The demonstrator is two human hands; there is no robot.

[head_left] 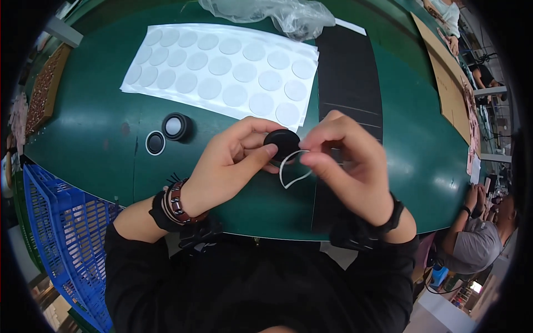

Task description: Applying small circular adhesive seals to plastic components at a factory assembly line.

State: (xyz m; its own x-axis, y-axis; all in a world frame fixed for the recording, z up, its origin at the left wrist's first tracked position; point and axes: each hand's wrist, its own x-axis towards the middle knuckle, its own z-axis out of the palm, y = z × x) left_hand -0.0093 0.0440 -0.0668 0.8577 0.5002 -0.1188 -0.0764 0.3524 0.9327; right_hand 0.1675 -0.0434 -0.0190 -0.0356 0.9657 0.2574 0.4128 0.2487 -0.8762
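Observation:
A round black disc-shaped part point(282, 144) is gripped between the thumb and fingers of my left hand point(230, 161). My right hand point(352, 161), close beside it, pinches a thin white ring-like strip point(283, 176), which hangs in a bent loop just below the disc. To the left on the table stands a small black cylinder point(176, 127) with a pale round top. Next to it lies a flat black disc with a white rim point(155, 143). Beyond my hands is a white sheet point(183, 100) bearing rows of round translucent stickers.
Crumpled clear plastic point(294, 19) lies at the table's far side. A black mat point(350, 72) runs down the green table point(411, 183) on the right. A blue plastic crate point(72, 238) stands at lower left, a shallow brown box point(47, 89) at far left. A co-worker point(477, 244) sits at right.

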